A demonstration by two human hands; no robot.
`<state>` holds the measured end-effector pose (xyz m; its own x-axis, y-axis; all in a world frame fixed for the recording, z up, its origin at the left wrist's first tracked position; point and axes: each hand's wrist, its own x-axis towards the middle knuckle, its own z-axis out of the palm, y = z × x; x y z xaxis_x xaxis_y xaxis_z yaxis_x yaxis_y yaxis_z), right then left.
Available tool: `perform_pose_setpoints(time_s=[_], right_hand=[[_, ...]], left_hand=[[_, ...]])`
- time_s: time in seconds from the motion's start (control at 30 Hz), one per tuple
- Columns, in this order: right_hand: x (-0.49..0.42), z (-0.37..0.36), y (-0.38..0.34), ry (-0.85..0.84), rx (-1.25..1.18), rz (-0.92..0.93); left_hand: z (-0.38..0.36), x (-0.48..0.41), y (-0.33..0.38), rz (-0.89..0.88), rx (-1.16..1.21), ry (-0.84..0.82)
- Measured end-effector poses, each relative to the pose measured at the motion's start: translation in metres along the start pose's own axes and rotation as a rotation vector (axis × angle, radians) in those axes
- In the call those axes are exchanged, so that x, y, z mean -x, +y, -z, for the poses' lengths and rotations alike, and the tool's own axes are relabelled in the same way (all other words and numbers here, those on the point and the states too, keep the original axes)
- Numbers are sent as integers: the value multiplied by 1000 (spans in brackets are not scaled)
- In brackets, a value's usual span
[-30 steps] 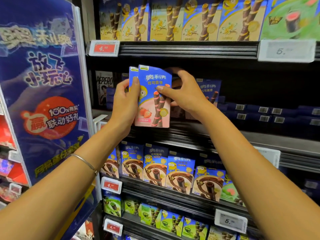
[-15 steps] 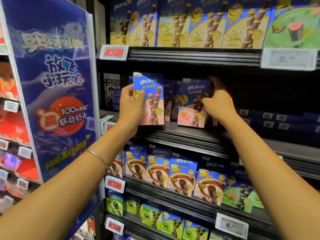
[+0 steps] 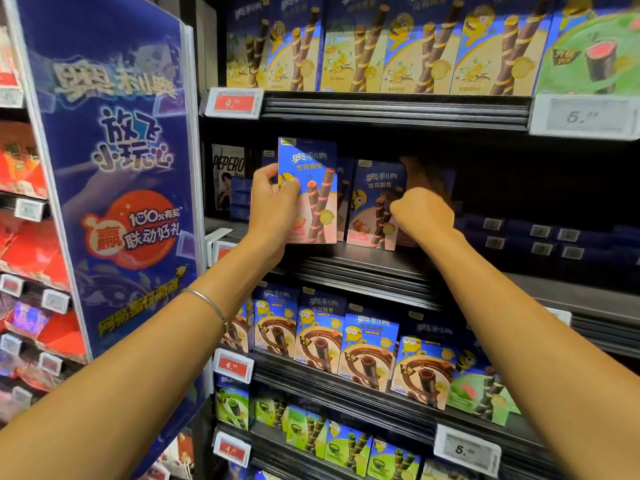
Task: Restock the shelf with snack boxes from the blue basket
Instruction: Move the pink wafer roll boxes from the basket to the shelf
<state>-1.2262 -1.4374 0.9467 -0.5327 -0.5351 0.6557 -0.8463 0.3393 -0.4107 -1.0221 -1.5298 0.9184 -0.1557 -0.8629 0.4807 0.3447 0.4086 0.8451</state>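
And the pair has split! A second ago both hands clutched two boxes together in front of the shelving. Now the left hand has one to itself, a pink-and-blue box. Its thumb is curled onto the printed face and its fingers are wrapped around the left edge. Half a second ago that box leaned. Here it stands nearly upright, low at the front edge of the middle shelf, towards its left end. Whether its base touches the ledge, I cannot tell.

The right hand has drawn down from the top of the second box and is now knuckles-out, fingers curled tight, pinching that box's right edge. This one stands on the shelf just beside the first, set further back in the shadow.

Both boxes are flat, tall cardboard rectangles with glossy print showing dark ridged wafer rolls. The shelf is dark metal with a grooved front lip. A thin silvery bracelet circles the left wrist. On the left, a shiny blue display panel stands on edge. Yellow boxes line the shelf above, and brown-swirl boxes fill the one below.
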Motion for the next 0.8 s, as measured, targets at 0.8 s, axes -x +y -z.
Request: perform_pose_setpoints(time_s=[0.8], right_hand=[[14, 64, 42, -41, -606, 11]], left_hand=[[-66, 18, 1, -202, -450, -171]])
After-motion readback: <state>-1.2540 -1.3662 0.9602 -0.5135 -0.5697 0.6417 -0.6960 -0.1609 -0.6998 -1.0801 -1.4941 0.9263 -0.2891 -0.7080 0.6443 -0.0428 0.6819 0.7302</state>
